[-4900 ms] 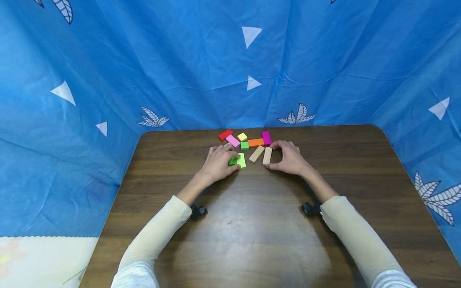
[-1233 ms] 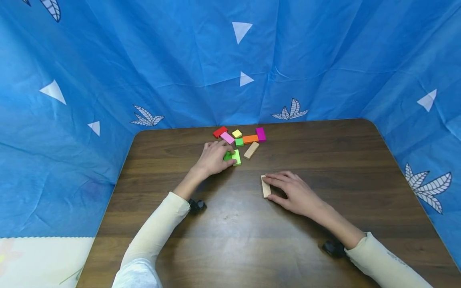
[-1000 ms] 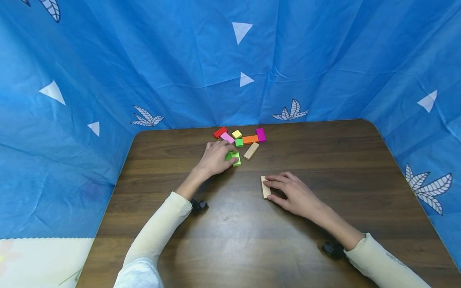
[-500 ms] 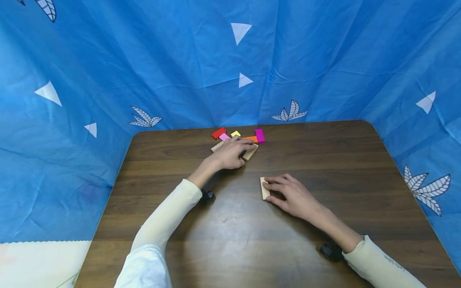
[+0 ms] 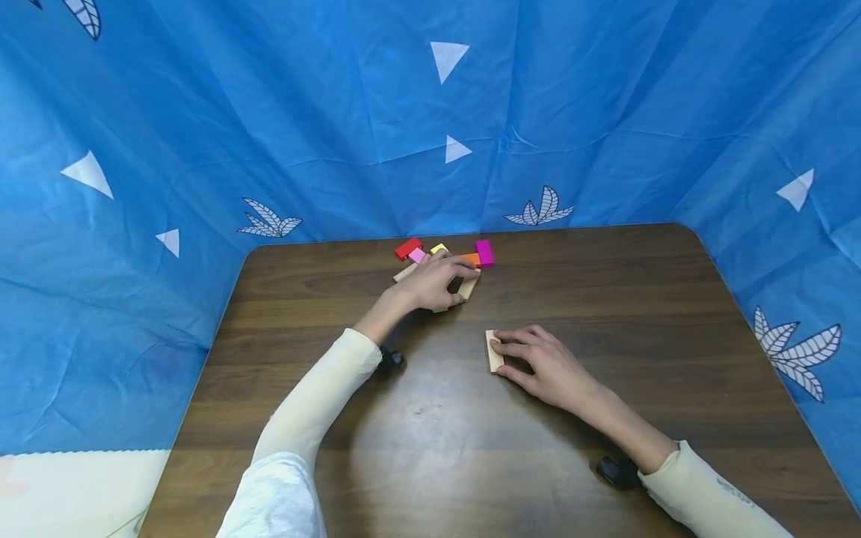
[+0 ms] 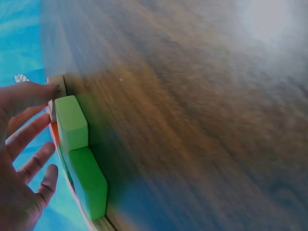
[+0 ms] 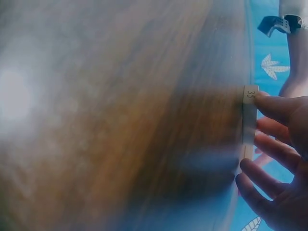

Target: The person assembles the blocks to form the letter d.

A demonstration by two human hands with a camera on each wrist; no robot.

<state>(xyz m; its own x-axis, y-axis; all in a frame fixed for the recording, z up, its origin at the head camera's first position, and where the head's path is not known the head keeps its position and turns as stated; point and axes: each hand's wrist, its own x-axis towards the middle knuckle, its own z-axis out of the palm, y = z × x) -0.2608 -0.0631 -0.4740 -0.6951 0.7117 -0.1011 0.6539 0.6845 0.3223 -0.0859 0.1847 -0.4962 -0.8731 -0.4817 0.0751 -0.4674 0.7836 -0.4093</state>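
Observation:
In the head view my left hand (image 5: pixel 430 284) reaches over the cluster at the back of the table, thumb and fingers at opposite ends of a plain wooden block (image 5: pixel 468 288). Beneath that hand, mostly hidden, lie a light green block (image 6: pixel 72 120) and a darker green block (image 6: pixel 91 185), which show well in the left wrist view. Closer to me, my right hand (image 5: pixel 548 370) holds a second plain wooden block (image 5: pixel 494 353) by its ends, lying on the table. The number 35 is marked on the end of this block in the right wrist view.
Behind the left hand lie a red block (image 5: pixel 407 248), a pink block (image 5: pixel 418 255), a yellow block (image 5: pixel 439 248), an orange block (image 5: pixel 472 259) and a magenta block (image 5: pixel 485 252). Another wooden block (image 5: pixel 404 273) pokes out left of the hand. A blue curtain (image 5: pixel 363 112) borders the wooden table (image 5: pixel 430 448).
The right hand has brought its wooden block from the cluster toward me and since stayed there. My left hand has left the green blocks and moved right onto the other wooden block.

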